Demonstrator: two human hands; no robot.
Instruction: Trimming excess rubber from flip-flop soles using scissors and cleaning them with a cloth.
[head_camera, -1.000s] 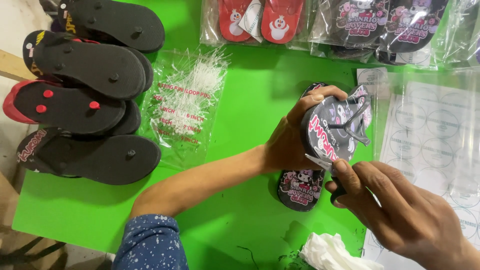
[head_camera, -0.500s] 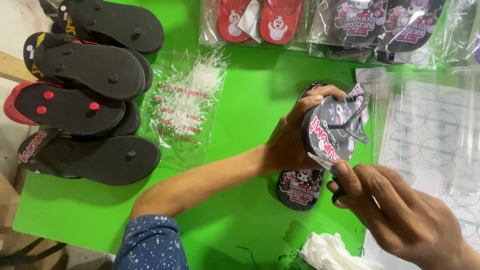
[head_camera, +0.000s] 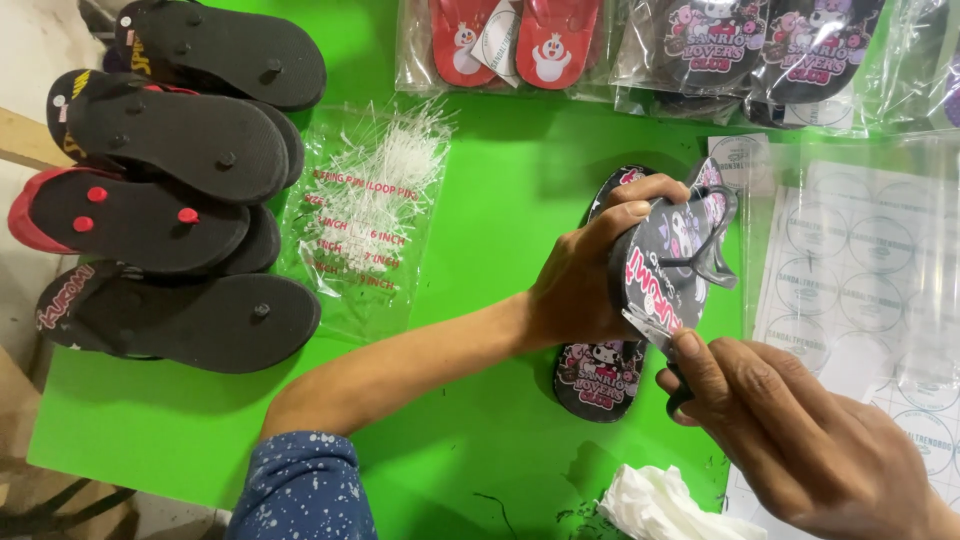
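My left hand (head_camera: 585, 280) grips a small black flip-flop (head_camera: 665, 262) with cartoon print and a black strap, held upright on its edge above the green table (head_camera: 480, 200). My right hand (head_camera: 790, 440) pinches a small card tag at the sandal's lower edge. A second matching black flip-flop (head_camera: 598, 375) lies flat on the table under the held one, partly hidden by my hands.
A pile of black flip-flops (head_camera: 170, 190), soles up, lies at the left. A clear bag of white plastic loop pins (head_camera: 365, 215) sits beside it. Bagged sandals (head_camera: 520, 40) line the far edge. Round sticker sheets (head_camera: 860, 290) lie at right, crumpled tissue (head_camera: 665, 505) near me.
My right hand has shifted slightly along the sandal's lower edge. The held flip-flop stays in nearly the same place.
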